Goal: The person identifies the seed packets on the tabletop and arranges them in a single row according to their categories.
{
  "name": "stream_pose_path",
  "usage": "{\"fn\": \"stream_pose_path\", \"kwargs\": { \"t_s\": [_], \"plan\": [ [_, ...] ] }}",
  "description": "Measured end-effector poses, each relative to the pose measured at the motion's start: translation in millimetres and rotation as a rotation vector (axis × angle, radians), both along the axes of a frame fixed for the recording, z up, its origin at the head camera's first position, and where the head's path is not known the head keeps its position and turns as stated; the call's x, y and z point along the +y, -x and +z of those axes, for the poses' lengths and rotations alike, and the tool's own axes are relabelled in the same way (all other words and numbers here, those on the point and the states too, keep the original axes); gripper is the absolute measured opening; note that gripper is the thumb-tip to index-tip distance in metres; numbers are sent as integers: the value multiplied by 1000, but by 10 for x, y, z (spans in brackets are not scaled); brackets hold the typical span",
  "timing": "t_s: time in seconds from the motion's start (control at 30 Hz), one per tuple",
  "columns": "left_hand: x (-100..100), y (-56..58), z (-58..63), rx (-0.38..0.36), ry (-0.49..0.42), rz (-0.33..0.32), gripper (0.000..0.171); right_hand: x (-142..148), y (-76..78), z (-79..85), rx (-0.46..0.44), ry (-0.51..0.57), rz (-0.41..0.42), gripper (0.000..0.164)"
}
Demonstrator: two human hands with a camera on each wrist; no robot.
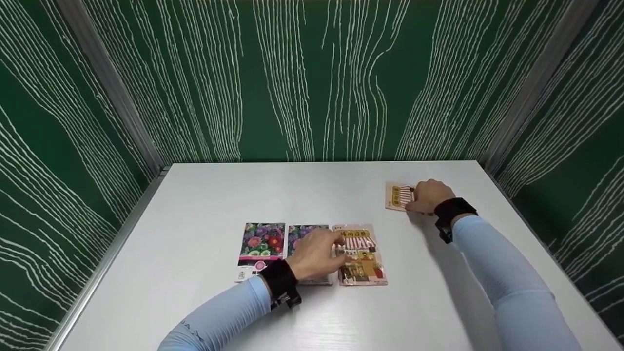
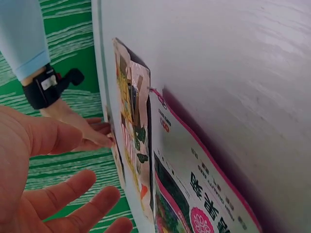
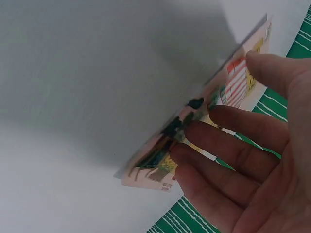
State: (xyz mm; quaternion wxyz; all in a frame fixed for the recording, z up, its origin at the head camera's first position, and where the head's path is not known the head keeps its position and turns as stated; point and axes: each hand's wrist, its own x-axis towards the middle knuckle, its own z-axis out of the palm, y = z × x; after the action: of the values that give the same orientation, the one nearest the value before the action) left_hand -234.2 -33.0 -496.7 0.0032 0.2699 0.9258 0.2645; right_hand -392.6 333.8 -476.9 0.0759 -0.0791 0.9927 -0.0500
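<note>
Flat packets, apparently seed packets, lie on the white table. My left hand hovers over a second flower packet, its fingertips near a pink packet with a striped awning. In the left wrist view its fingers look spread and hold nothing. Left of it lies another flower packet. At the back right, my right hand touches a second pink packet. Its loosely bent fingers rest on that packet's printed face in the right wrist view. The hand hides much of this packet.
The white table ends at a green wall with white wavy lines. Metal posts stand at the corners. Each wrist wears a black camera strap.
</note>
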Motion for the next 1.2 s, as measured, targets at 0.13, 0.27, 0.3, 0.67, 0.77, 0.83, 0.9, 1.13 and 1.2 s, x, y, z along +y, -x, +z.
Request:
{"fn": "stream_pose_path", "kwargs": {
  "t_s": [0.13, 0.27, 0.3, 0.67, 0.77, 0.83, 0.9, 1.13, 1.2],
  "plan": [
    [-23, 9, 16, 20, 33, 11, 33, 51, -78, 35, 34, 62, -26, 36],
    [-55, 24, 26, 40, 38, 13, 30, 144, -87, -14, 34, 97, -18, 65],
    [-69, 31, 25, 52, 39, 12, 29, 170, -68, -39, 19, 95, -12, 72],
    [-260, 107, 29, 248, 144, 64, 30, 274, -85, -45, -94, 67, -8, 101],
    [-302, 111, 52, 257, 155, 74, 36, 280, -113, -16, -76, 33, -2, 104],
    [-327, 114, 65, 254, 147, 76, 36, 287, -137, -2, -78, 22, -10, 104],
    [-346, 124, 70, 254, 141, 78, 34, 300, -161, 4, -87, 16, -23, 104],
    [-422, 165, 88, 249, 124, 112, 31, 303, -267, 12, -110, 5, -48, 103],
    [-452, 178, 114, 249, 113, 126, 31, 297, -301, 6, -121, 10, -59, 92]
  ]
}}
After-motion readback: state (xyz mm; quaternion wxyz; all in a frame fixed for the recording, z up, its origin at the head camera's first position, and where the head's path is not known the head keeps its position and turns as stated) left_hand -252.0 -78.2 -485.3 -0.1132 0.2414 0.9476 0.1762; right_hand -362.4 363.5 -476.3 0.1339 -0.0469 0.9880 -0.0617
